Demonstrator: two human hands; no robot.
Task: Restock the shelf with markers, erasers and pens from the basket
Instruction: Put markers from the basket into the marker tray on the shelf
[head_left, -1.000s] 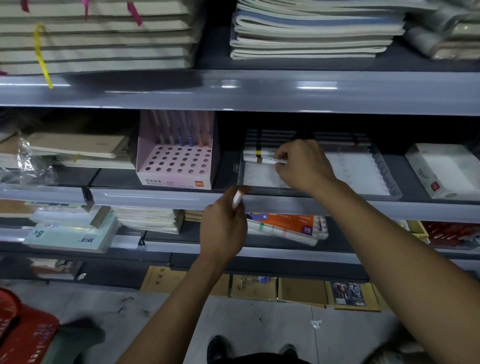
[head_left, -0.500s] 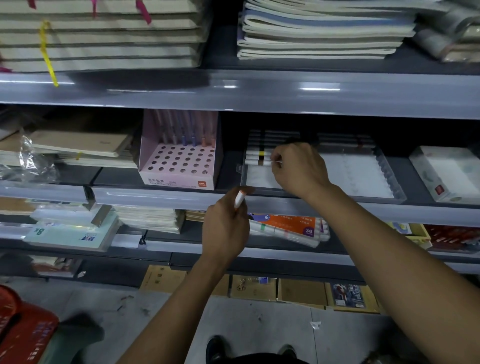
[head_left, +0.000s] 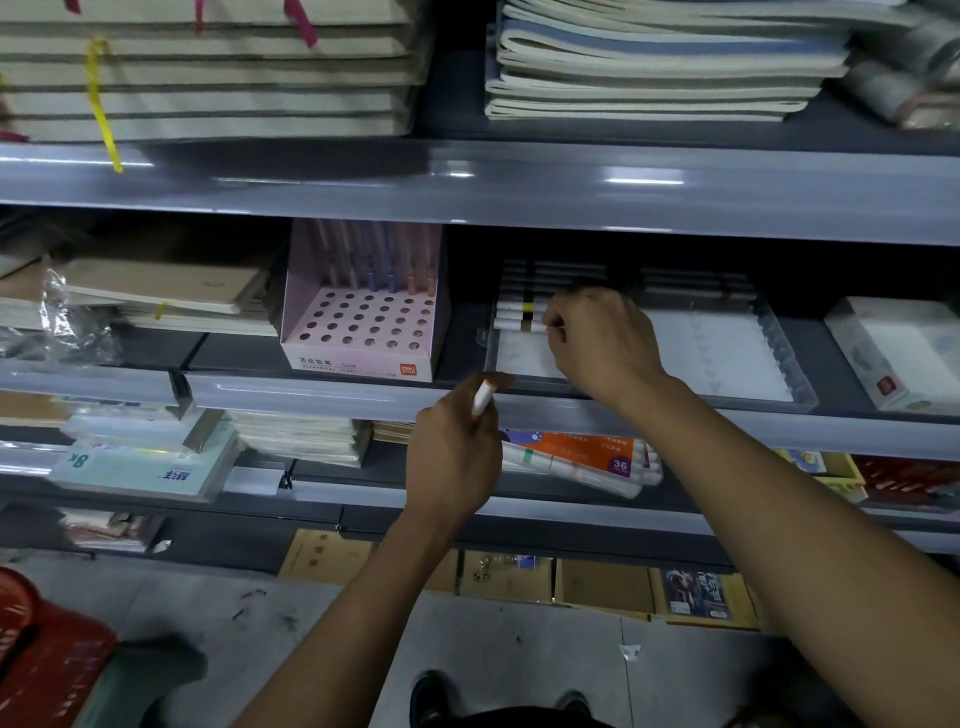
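Left hand (head_left: 454, 457) grips marker (head_left: 483, 397); right hand (head_left: 602, 340) (in tray (head_left: 779, 353)) pinches another marker (head_left: 519, 325)

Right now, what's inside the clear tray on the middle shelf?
Clear tray: white markers stacked at its back left, right hand placing one. White liner elsewhere. Whatever is under the hand is hidden.

Red basket (head_left: 47, 660) cut by the left edge, blurred.
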